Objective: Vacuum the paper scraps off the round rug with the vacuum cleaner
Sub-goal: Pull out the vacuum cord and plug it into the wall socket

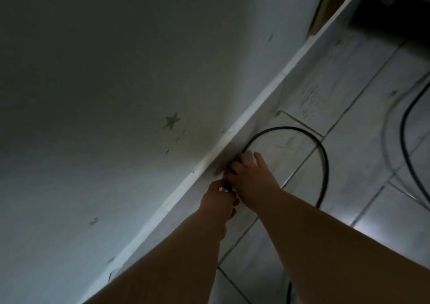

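Head view: nearest me, two bare forearms run up from 6 o'clock. The left hand (220,198) has its grip clamped on a small dark piece (229,186) at the baseboard (263,108). Just at its 2 o'clock, the right hand (250,178) lies bent-fingered over the start of the black cord (324,161); I cannot tell whether that grip is closed. The cord loops toward 3 o'clock across the tiled floor (360,164). Farther off, at 10 o'clock, the wall (116,71) bears a star mark (171,120).
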`<state>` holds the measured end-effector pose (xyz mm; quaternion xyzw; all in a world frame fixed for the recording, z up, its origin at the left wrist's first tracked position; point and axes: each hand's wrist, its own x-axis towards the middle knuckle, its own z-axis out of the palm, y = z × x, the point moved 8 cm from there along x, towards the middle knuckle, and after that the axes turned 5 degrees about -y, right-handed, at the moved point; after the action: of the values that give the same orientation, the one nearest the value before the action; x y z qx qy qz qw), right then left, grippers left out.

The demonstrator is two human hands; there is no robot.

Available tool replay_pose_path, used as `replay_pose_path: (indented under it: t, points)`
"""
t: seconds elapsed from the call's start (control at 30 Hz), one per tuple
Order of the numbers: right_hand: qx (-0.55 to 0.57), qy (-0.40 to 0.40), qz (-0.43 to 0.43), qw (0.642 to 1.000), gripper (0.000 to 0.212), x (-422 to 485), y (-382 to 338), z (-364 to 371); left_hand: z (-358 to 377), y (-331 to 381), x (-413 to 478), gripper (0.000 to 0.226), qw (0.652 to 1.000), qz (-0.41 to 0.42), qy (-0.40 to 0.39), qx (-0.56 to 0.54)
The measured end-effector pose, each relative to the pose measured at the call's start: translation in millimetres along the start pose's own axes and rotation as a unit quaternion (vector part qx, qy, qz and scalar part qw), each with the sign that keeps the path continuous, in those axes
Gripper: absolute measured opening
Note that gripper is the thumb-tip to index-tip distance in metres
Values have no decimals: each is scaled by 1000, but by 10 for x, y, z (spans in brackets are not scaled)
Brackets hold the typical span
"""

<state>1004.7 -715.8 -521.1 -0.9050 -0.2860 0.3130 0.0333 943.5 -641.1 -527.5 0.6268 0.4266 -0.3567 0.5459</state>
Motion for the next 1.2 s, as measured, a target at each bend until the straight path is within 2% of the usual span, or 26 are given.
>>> replay_pose_path:
  t: [0.17,0.37,0.47,0.6,0.73,0.83,1.0,1.2]
  points:
    - [1,-17,68,998,42,10,167,-68,80,61,-34,32,998,-12,-15,-53]
    - [163,-4,137,977,32,-673,678,-540,563,442,-504,22,980,23,-23,-194]
    - [306,56,183,933,14,-1044,947,-880,845,720,-764,21,965,50,-22,-255]
    - [415,144,195,877,19,-1716,1389,-1548,1404,1324,-1388,26,955,94,-52,-275]
    - [470,159,190,847,19,-2069,1738,-2029,1681,1855,-1850,27,956,132,-54,-256]
    - [567,175,194,781,23,-2226,1993,-2311,1843,2179,-2112,23,957,131,-80,-248]
    - [661,148,215,704,27,-2244,2209,-2536,1938,2501,-2245,20,962,107,-81,-240]
    - [687,149,241,669,19,-2020,2353,-2681,1924,2722,-2046,19,968,77,-97,-220]
